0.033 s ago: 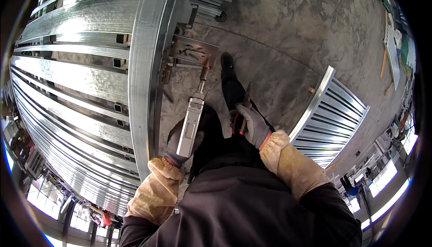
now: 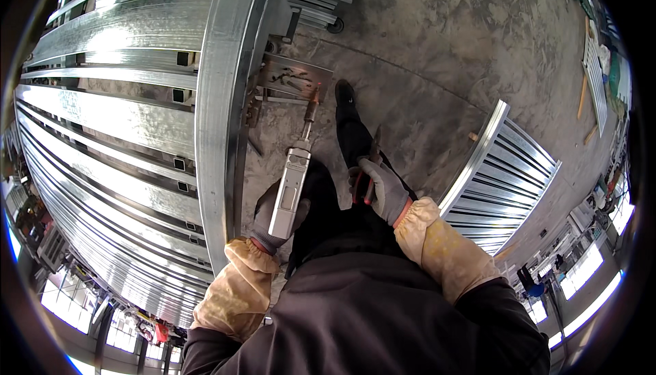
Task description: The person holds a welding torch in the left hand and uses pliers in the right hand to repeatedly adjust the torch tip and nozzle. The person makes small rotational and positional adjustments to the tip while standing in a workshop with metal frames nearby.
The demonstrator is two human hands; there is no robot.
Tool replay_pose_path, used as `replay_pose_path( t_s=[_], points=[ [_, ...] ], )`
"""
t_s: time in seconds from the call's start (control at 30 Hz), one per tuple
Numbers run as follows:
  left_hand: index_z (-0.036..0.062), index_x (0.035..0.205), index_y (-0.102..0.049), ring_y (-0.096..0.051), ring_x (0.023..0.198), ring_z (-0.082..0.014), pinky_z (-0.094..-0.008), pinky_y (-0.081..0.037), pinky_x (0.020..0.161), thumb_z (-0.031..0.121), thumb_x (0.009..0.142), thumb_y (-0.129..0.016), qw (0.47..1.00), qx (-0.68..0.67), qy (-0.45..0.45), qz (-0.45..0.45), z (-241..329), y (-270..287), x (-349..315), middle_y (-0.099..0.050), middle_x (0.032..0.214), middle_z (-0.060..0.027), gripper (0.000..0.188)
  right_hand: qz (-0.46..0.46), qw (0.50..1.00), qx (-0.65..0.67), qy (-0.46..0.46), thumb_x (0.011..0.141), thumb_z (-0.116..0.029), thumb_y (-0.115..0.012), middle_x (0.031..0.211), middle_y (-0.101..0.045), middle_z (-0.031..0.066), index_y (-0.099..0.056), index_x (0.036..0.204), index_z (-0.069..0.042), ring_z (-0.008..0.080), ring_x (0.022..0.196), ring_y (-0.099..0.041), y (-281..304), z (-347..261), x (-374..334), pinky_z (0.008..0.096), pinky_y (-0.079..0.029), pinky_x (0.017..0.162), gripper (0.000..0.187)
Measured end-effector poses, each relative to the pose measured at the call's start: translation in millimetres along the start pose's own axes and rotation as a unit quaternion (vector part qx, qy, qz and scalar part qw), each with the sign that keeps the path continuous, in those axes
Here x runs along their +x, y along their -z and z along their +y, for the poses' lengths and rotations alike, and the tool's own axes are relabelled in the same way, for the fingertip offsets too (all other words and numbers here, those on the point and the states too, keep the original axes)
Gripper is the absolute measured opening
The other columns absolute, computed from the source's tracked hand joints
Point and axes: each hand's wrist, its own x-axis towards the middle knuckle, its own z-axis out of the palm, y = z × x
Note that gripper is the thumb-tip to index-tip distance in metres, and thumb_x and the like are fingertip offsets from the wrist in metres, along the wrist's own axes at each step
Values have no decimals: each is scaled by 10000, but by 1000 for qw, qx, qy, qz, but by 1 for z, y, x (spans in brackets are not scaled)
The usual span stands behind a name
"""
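My left hand (image 2: 264,219), in a grey glove, is closed round a silver handheld welding torch (image 2: 290,190). The torch's copper-coloured nozzle points away from me, its tip over a metal plate (image 2: 277,71) that carries several small dark marks or bits. A small reddish glow shows by the tip. In its grey glove, my right hand (image 2: 389,194) grips pliers (image 2: 370,190) with red-and-black handles, jaws pointing away in front of my leg. Fingers of the left hand are partly hidden behind the torch.
A rack of long galvanized bars (image 2: 109,108) fills the left side, ending at a thick upright-edged beam (image 2: 222,101). On the right a slatted metal panel (image 2: 506,177) lies on the concrete floor (image 2: 430,47). A caster wheel (image 2: 335,25) stands beyond the plate.
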Motion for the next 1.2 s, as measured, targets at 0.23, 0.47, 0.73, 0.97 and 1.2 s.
replay_pose_path(
  t_s=[0.23,0.47,0.73,0.97,1.2],
  points=[
    [3,1230,-630,-695,957,-351,-400,-559,837,224,883,-759,998,48,-26,-7,15,4,2,-696,1034,-185,431,-4,1000,6,1,994,-242,-673,929,-647,70,-537,1158,-72,200,785,-656,-8,2,-1,376,-561,674,272],
    [22,1182,-639,-706,901,-367,-414,-567,800,251,895,-756,999,44,-9,6,9,3,2,-707,957,-185,385,-12,1000,2,4,996,-235,-670,924,-640,69,-532,1154,-74,194,779,-652,-17,4,-7,366,-562,675,264],
    [23,1136,-633,-700,871,-378,-422,-567,774,243,894,-752,998,60,-37,-1,9,7,4,-699,927,-184,348,-43,998,-1,36,971,-128,-664,947,-639,85,-507,1222,-61,184,779,-658,-22,6,-12,341,-560,659,303],
    [8,1133,-630,-684,883,-377,-421,-564,779,210,884,-745,999,41,-20,-22,13,10,5,-675,956,-187,340,-154,960,-186,139,930,-28,-623,1011,-664,76,-499,1321,-61,162,844,-650,-23,-6,-13,314,-543,721,412],
    [12,1116,-637,-682,864,-318,-397,-558,777,189,884,-752,999,33,-22,-30,3,12,4,-674,946,-153,314,-172,885,-406,147,910,-9,-550,1070,-688,69,-474,1416,-17,147,800,-658,-34,-38,-9,289,-536,678,512]
  ],
)
